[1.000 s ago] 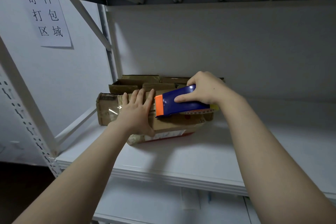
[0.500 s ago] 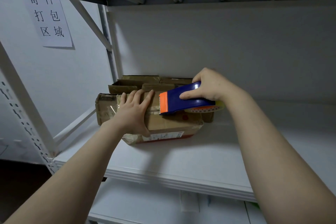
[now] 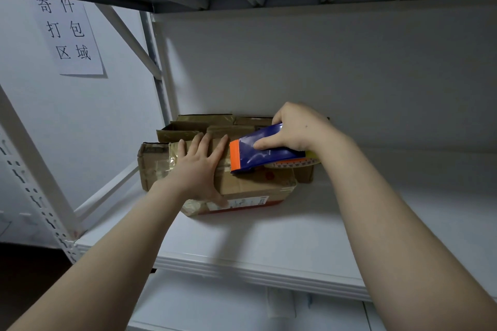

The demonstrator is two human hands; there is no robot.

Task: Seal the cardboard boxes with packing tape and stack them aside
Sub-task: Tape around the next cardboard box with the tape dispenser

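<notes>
Shelf (image 3: 269, 236) holds box (image 3: 255, 183) at left end, dispenser (image 3: 258, 154) atop.

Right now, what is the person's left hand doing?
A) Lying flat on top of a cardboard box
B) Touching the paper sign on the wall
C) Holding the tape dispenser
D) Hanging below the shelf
A: the left hand lies with its fingers spread on top of the cardboard box, while the right hand grips the tape dispenser beside it.
</notes>
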